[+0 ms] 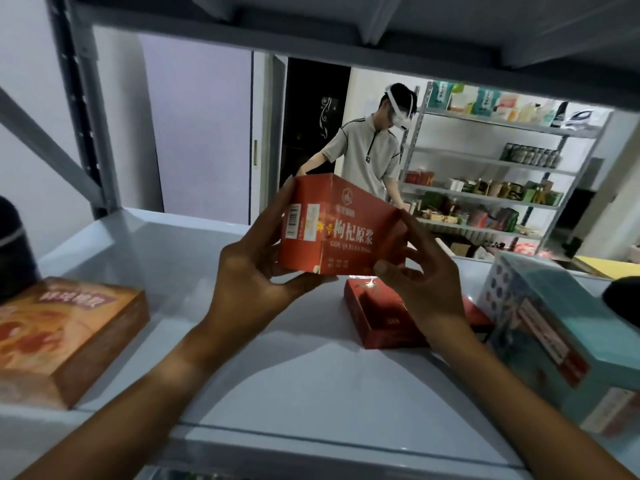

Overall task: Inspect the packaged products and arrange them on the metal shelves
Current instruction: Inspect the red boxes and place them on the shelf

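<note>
The left hand [256, 271] grips the red box [337, 225] at its left end, fingers up the barcode face and thumb curled beneath the lower edge; the right hand [419, 271] holds the opposite end, thumb pressed near the bottom front corner and fingers wrapped behind; between them the box hangs in the air above the shelf [242, 358], tilted so the printed front faces the camera, clear of everything below.

It looks like thin printed card, stiff along its folded edges but likely to dent if squeezed on a broad face; judging by the easy two-handed hold it is probably light; the glossy surface may be a little slippery, so the ends and corners, where the hands are now, seem the soundest places to take it.

Just under the right hand a second red box [381, 320] lies flat on the shelf; further right stands a teal box [554, 341], near the shelf's edge; well to the left lies an orange box [69, 334], with a dark rounded thing [14, 251] behind it that I cannot identify; beyond the shelf, another person [367, 150] stands at a far rack [485, 168] stocked with goods.
</note>
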